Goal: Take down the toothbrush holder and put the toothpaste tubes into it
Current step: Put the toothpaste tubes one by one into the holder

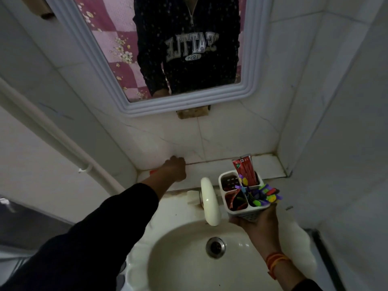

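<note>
A white plastic toothbrush holder (247,215) with three compartments is held from below by my right hand (258,225) above the sink's right side. A red toothpaste tube (244,168) stands upright in its far compartment. Colourful brushes (264,195) fill the right compartment, and something red lies in the near one. My left hand (175,168) reaches to the tiled ledge at the back left, fingers curled over a red item (152,172) of which only a sliver shows. Whether the hand grips it is unclear.
A cream tap (210,202) stands at the back of the white sink (182,259). The tiled ledge (270,166) runs along the wall below a white-framed mirror (180,106). A white pipe (63,141) slants down the left wall.
</note>
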